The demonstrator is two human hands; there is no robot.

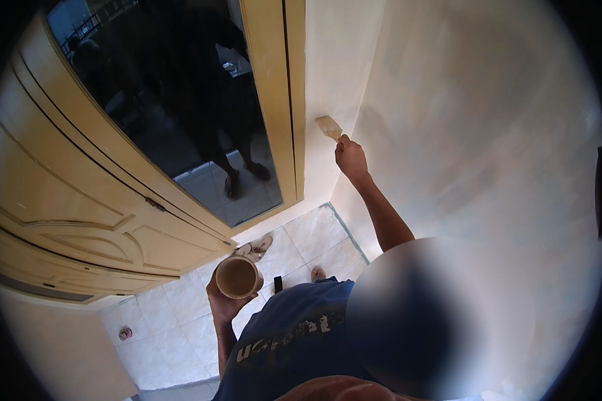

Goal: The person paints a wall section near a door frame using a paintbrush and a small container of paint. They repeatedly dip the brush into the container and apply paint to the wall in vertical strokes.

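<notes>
My right hand (351, 158) is closed on the handle of a paintbrush (329, 125), its bristles at the pale narrow wall (331, 73) between the yellow door frame (292, 140) and the wall corner. Whether the bristles touch is hard to tell. Lower and to the left, my left hand (222, 301) holds a round tan container (237, 276) upright, open at the top; how full it is, I cannot tell.
A yellow panelled wooden door (80, 174) and dark reflective glass (167, 100) fill the left. Sandals (254, 248), a black object (278, 285) and a small pink object (125, 333) lie on the tiled floor (314, 234). A blotchy wall (481, 134) runs along the right.
</notes>
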